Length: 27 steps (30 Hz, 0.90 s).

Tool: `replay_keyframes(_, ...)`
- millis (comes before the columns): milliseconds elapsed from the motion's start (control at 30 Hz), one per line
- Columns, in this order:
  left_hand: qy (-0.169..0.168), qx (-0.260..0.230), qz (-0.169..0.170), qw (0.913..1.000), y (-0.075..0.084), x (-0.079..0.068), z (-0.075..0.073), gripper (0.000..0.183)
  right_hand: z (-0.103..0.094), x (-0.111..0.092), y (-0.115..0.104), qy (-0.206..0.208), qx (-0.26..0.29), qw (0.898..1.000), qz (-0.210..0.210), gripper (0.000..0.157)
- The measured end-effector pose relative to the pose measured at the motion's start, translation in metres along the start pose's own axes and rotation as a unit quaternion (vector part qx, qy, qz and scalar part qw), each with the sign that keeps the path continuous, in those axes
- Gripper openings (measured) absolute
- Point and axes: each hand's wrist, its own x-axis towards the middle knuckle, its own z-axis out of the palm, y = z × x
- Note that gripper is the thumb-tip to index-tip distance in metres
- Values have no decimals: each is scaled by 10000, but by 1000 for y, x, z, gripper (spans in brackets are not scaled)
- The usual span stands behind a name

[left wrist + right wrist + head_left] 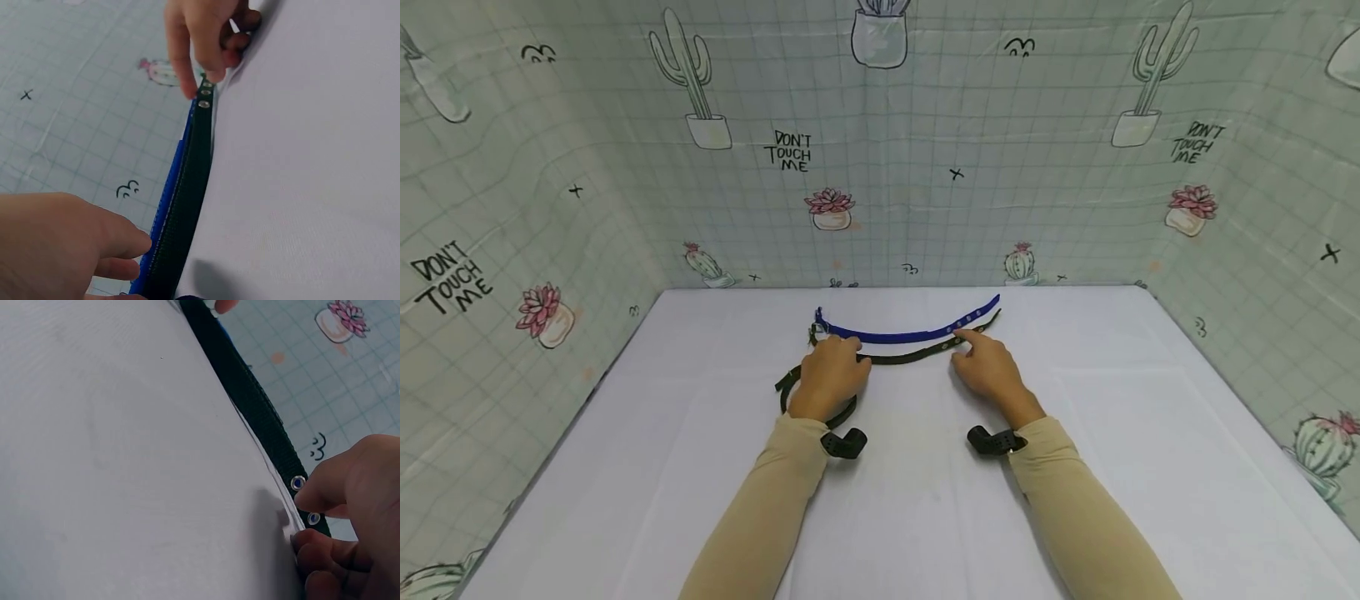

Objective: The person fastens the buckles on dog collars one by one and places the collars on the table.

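While the green strap (906,359) runs left-to-right on the counter (917,500), nearside of the blue strap (895,338), the right hand (992,372) touches its eyeleted stretch, the left hand (831,377) overlaps its left; pinching is unclear.

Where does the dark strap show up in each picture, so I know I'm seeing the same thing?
Head view: the dark strap curves across the middle, just below the blue strap.
Left wrist view: the dark strap runs from bottom, left of centre, to upper centre.
Right wrist view: the dark strap slants from top centre to lower right.
Shared landmark: the right hand, by metal-ringed holes.
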Motion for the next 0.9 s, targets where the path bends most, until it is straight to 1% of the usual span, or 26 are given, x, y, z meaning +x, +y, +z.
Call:
replay_keyframes(100, -67, 115, -25, 9999, 0, 1, 2, 38, 0, -1, 2, 94, -40, 9999, 16, 45)
replay_keyframes(200, -58, 362, 30, 9993, -1, 2, 6, 34, 1, -2, 4, 184, 6, 9998, 96, 38)
replay_keyframes(333, 77, 589, 149, 9981, -4, 4, 13, 31, 4, -2, 6, 326, 69, 9994, 118, 32)
replay_keyframes(433, 173, 588, 135, 9980, -6, 3, 16, 31, 5, -1, 7, 398, 60, 9992, 64, 28)
replay_keyframes(533, 218, 580, 81, 9980, -8, 2, 19, 30, 7, -1, 7, 368, 19, 9993, 29, 27)
replay_keyframes(767, 452, 521, 143, 9975, -11, 5, 20, 21, 7, -1, 5, 385, -13, 9993, -28, 23)
replay_keyframes(900, 532, 421, 119, 9976, -12, 6, 20, 20, 6, -2, 6, 412, 14, 9991, -104, 21)
